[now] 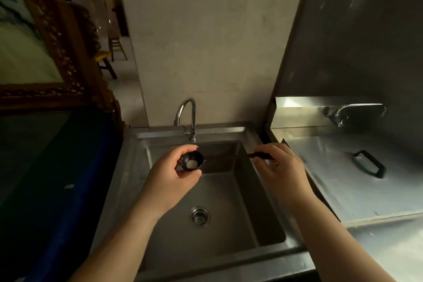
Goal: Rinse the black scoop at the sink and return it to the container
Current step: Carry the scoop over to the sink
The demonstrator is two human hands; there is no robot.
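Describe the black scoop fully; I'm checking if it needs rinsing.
The small black scoop with a round bowl and long thin handle is held level over the steel sink, below the tap. The left hand cups its bowl; the right hand pinches the handle's end. A whitish blob sits inside the bowl.

Brushed steel sink (247,220); glossy black scoop (191,161).

Both forearms are bare, no sleeves showing; the left hand (170,173) and right hand (280,167) wear no gloves.
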